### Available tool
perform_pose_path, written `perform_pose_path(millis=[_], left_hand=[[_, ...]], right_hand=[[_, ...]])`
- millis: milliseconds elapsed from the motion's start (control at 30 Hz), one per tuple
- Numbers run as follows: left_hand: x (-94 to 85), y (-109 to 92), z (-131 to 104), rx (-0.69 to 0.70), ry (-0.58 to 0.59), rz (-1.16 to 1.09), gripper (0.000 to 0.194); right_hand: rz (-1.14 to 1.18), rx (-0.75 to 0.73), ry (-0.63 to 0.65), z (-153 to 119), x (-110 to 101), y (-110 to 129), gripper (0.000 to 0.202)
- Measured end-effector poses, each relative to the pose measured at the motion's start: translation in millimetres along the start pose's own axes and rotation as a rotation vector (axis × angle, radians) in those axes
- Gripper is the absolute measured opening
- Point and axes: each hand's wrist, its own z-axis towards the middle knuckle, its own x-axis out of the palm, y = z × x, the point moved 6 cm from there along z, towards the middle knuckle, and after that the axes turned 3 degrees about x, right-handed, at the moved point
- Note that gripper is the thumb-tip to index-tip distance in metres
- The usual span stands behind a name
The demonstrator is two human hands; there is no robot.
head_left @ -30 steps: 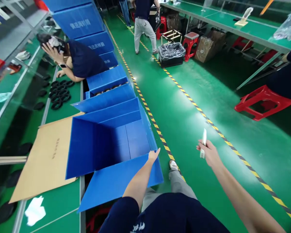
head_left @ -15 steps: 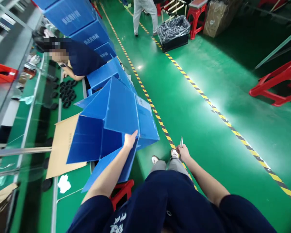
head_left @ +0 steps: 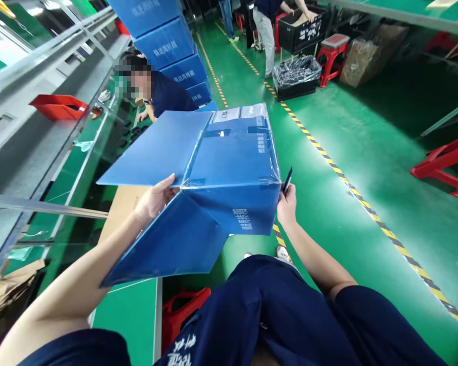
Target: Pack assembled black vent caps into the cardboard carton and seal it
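Note:
A blue corrugated plastic box (head_left: 232,152) hangs tilted in front of me, its flaps spread to the left and its taped side turned up. My left hand (head_left: 156,198) is closed on the box at the corner where two flaps meet, thumb on top and fingertips hidden behind the plastic. At the box's right edge is my right hand (head_left: 287,203), closed around a slim dark pen-like tool (head_left: 287,179) that points upward. This hand appears to touch the box corner; whether it also bears the box I cannot tell. The inside of the box is hidden.
A co-worker (head_left: 171,94) leans over the bench at left, near stacked blue boxes (head_left: 164,46). A brown cardboard sheet (head_left: 118,208) lies on the bench, and a red stool (head_left: 183,310) stands below. An orange-red bin (head_left: 59,107) sits on the shelf. Another person stands beyond black crates (head_left: 295,76).
The box has been lifted and turned, so its taped, printed sides now show. My right hand has moved up to its right edge with the tool. The view has tilted up.

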Motion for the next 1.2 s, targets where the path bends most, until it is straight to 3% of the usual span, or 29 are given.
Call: perform_pose_path(millis=[133, 300, 367, 433, 500, 600, 667, 733, 833, 933, 1033, 1200], left_hand=[[-44.1, 49.3, 15.5, -0.133, 0.039, -0.060, 0.022], [-125.8, 108.3, 47.7, -0.184, -0.193, 0.238, 0.015], [-148.9, 120.0, 52.5, -0.138, -0.311, 0.324, 0.033], [-156.7, 127.0, 49.8, -0.034, -0.411, 0.367, 0.055], [-142.5, 131.2, 41.8, 0.156, -0.426, 0.459, 0.061], [-79.7, 142.5, 26.5, 0.516, -0.167, 0.733, 0.057], [-41.1, 157.8, 20.3, 0.613, -0.035, 0.884, 0.064], [-22.9, 167.1, 22.1, 0.619, -0.070, 0.947, 0.076], [-16.3, 163.8, 30.6, 0.676, -0.167, 1.032, 0.079], [-19.6, 155.2, 41.6, 0.668, -0.157, 1.097, 0.071], [-24.2, 145.9, 51.9, 0.593, -0.146, 1.118, 0.069], [-30.0, 135.8, 68.9, 0.392, -0.217, 1.067, 0.067]], right_hand=[[-0.163, -0.008, 0.039, -15.6, 22.9, 4.2, 0.034], [-0.314, 0.066, 0.174, -67.9, 72.8, -42.8, 0.039], [-0.350, 0.116, 0.213, -93.1, 86.9, -64.8, 0.038], [-0.327, 0.120, 0.266, -116.1, 102.8, -76.8, 0.035], [-0.255, 0.084, 0.326, -133.4, 125.2, -76.9, 0.030], [-0.174, 0.056, 0.412, -144.2, 168.7, -67.8, 0.024], [-0.174, 0.061, 0.435, -140.3, 193.1, -63.3, 0.022], [-0.187, 0.063, 0.444, -128.5, 206.3, -62.4, 0.021], [-0.197, 0.050, 0.536, -100.2, 208.7, -66.9, 0.021], [-0.393, 0.012, 0.633, -61.5, 200.0, -74.5, 0.027], [-0.586, -0.082, 0.638, -18.7, 197.0, -73.8, 0.034], [-0.757, -0.433, 0.800, 22.5, 238.8, -55.8, 0.045]])
